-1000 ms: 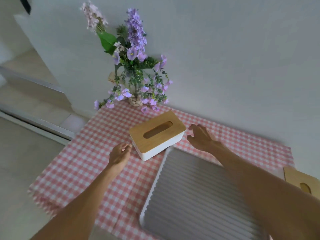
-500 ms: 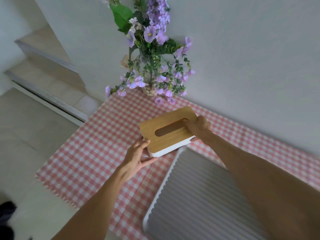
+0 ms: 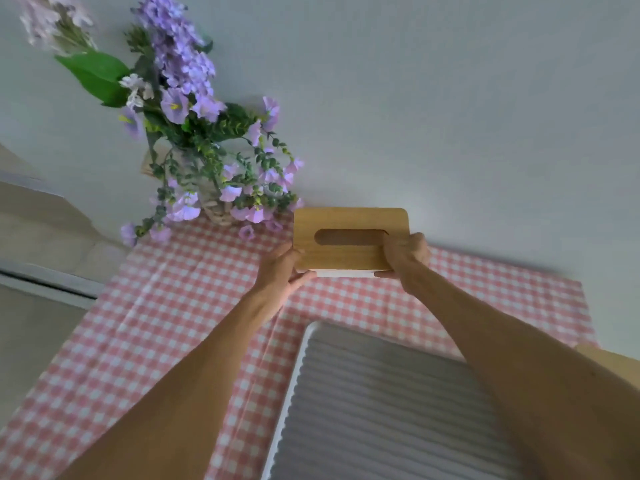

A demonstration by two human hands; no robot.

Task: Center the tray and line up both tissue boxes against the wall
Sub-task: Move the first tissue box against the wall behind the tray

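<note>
I hold a tissue box (image 3: 349, 237) with a wooden lid between both hands, at the far edge of the table by the grey wall (image 3: 450, 98). My left hand (image 3: 282, 271) grips its left end, my right hand (image 3: 403, 259) its right end. Purple flowers (image 3: 194, 133) stand just left. The ridged grey tray (image 3: 381, 410) lies nearer me on the pink checked cloth (image 3: 156, 323).

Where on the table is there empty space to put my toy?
Bare checked cloth lies left of the tray, in front of the flowers. A strip along the wall, right of the tissue box, is free too. Both hands crowd the box, and the tray fills the near right.
</note>
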